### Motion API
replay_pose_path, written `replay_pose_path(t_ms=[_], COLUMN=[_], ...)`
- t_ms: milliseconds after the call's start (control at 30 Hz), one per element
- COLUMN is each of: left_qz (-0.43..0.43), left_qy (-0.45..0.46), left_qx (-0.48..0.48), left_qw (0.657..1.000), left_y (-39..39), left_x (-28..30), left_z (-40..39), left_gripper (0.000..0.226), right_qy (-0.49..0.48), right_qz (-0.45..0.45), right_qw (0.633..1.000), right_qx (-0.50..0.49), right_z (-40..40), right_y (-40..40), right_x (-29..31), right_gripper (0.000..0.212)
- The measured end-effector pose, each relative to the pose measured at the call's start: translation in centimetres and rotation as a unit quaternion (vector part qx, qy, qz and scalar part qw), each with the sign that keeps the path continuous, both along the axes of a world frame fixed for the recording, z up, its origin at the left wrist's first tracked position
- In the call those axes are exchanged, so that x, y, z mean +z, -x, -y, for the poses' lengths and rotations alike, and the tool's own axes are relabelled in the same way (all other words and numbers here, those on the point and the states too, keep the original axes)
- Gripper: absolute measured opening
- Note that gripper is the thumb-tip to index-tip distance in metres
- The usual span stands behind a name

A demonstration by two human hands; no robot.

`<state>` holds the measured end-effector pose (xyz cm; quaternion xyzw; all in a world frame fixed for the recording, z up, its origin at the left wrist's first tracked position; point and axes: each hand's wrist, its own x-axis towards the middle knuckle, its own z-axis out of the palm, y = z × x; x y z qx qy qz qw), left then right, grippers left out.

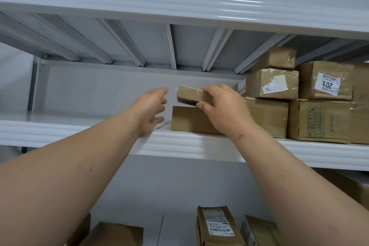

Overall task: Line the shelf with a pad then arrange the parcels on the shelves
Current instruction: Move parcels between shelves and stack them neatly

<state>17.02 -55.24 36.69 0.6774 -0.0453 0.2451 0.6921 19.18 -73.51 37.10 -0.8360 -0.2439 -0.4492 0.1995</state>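
My right hand [223,106] grips a small flat cardboard parcel [191,95] by its right end, just above a plain brown box [189,120] that stands on the white shelf [179,146]. Whether the two touch I cannot tell. My left hand [152,110] reaches in just left of the small parcel, fingers spread and holding nothing. A thin white sheet edge [160,126] shows on the shelf left of the brown box.
Stacked cardboard parcels [319,102] fill the right part of the shelf. The underside of the upper shelf [169,46] runs overhead with metal ribs. Several more parcels [217,227] stand on the lower shelf.
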Motion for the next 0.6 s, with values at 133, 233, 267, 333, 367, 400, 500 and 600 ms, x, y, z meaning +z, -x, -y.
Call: replay_pose_path(t_ms=[133,233,267,333,367,400,500,600], left_qz=[0.083,0.123,0.129,0.125,0.119,0.114,0.090,0.037], left_qy=[0.022,-0.073,-0.113,-0.183,-0.202,-0.212,-0.228,-0.298], left_qx=[0.124,0.180,0.181,0.177,0.178,0.183,0.195,0.156], left_qw=[0.989,0.973,0.968,0.959,0.956,0.953,0.950,0.941], left_y=[1.1,2.4,2.8,3.4,3.6,3.8,4.1,3.9], left_x=[0.0,-0.6,-1.0,-1.7,-2.0,-2.2,-2.3,-2.3], left_z=[-2.4,-4.5,-5.1,-6.3,-6.8,-7.1,-7.8,-7.8], left_gripper=[0.048,0.046,0.046,0.050,0.051,0.050,0.048,0.044], right_qy=[0.024,0.072,0.091,0.116,0.121,0.123,0.148,0.135], right_qz=[0.050,0.067,0.076,0.097,0.102,0.102,0.076,0.041], right_qw=[0.998,0.994,0.992,0.988,0.987,0.987,0.986,0.989], right_qx=[0.039,0.047,0.040,0.022,0.015,0.010,-0.023,-0.038], right_z=[-3.5,-6.6,-7.5,-9.0,-9.5,-9.9,-10.4,-9.9], right_y=[1.2,2.1,2.4,2.7,2.9,3.1,3.2,3.1], right_x=[-0.6,-1.1,-1.3,-1.7,-1.8,-2.0,-2.6,-3.2], right_gripper=[0.039,0.036,0.036,0.033,0.032,0.031,0.030,0.031])
